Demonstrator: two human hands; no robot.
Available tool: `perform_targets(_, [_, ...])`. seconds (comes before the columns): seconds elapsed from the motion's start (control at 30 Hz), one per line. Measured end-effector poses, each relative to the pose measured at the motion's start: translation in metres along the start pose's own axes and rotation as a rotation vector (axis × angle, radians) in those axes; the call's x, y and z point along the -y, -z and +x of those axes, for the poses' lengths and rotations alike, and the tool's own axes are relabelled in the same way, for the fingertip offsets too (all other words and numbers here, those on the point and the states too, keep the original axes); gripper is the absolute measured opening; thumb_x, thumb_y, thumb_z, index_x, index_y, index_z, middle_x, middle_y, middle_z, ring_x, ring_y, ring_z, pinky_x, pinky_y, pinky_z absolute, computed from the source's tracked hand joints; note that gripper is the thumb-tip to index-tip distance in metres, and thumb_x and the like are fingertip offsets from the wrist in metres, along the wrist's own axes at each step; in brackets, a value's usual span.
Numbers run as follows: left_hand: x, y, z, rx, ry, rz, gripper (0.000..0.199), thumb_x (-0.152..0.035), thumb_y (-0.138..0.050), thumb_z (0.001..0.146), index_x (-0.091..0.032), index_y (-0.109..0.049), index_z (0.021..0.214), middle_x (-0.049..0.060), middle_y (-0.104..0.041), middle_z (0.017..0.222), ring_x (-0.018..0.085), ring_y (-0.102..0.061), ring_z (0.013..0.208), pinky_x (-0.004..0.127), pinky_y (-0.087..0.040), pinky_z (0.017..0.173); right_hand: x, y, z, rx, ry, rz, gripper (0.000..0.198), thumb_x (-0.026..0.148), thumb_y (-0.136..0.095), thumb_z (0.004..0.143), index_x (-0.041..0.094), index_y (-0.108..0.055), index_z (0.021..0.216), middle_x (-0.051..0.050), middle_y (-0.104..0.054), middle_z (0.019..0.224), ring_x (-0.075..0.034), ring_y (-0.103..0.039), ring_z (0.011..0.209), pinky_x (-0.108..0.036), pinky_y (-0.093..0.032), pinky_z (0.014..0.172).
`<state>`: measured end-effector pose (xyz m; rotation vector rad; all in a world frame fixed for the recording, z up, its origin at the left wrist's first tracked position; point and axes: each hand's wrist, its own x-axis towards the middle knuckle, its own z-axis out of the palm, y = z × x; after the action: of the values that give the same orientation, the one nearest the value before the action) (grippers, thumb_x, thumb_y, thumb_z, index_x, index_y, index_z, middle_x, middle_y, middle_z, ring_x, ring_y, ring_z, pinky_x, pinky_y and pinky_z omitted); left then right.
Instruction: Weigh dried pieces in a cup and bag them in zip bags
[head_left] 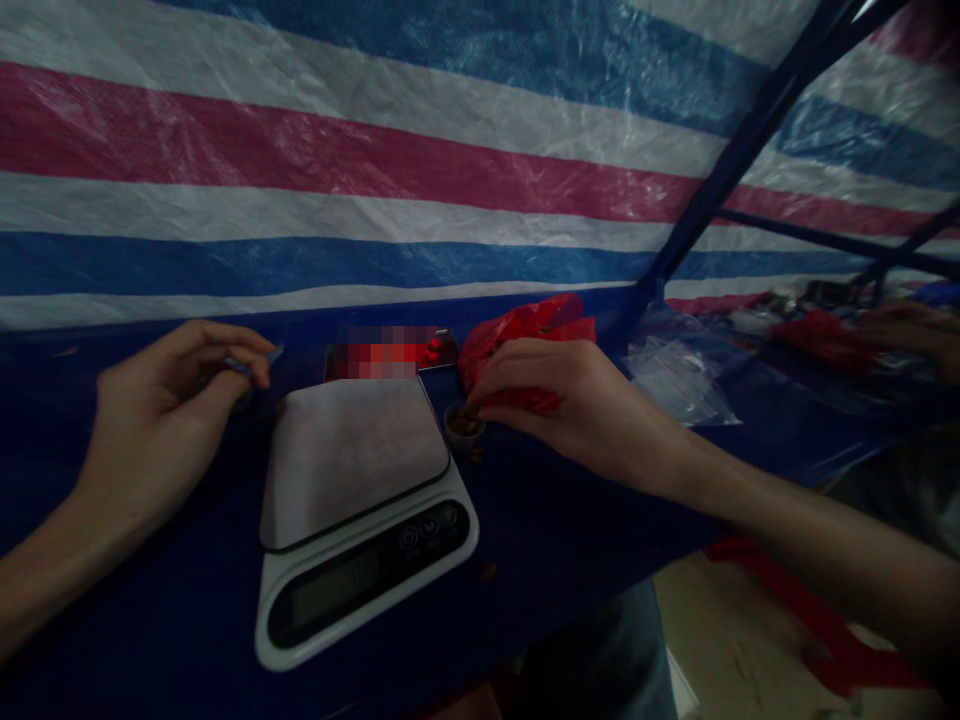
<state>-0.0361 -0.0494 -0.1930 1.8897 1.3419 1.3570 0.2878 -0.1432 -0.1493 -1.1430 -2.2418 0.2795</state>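
My left hand (169, 405) is raised at the left of the kitchen scale (356, 455), its fingers curled together. A bit of clear plastic (277, 353) shows at the fingertips, perhaps a small bag; most of it is hidden. On the scale's other side, my right hand (559, 400) has its fingers pinched at the rim of a small round cup (465, 438) with brown contents. What those fingertips hold is too dark and small to tell. Behind that hand lies a crumpled red plastic bag (525, 330). The scale's metal plate bears nothing; its display is unreadable.
A phone-like flat device (442, 348) with a lit red screen lies behind the scale. Clear zip bags (679, 385) are piled at the right. Small brown bits (489, 571) lie on the blue tabletop (420, 640). Another person's hand (911, 335) is at far right.
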Motion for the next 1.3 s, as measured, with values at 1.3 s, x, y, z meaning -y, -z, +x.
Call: perform_targets(1.3, [0.031,0.009,0.000,-0.043,0.000,0.039,0.009,-0.024,-0.067,0.081,-0.027,-0.070,0.090,-0.003,-0.070,0.091,0.017,-0.066,0.082,0.036,-0.050,0.080,-0.022,-0.003,-0.013,0.086,-0.044,0.178,0.002,0.019,-0.075,0.099,0.019,-0.074,0.097,0.000,-0.076,0.091,-0.011,-0.071,0.080,-0.021,-0.052,0.072])
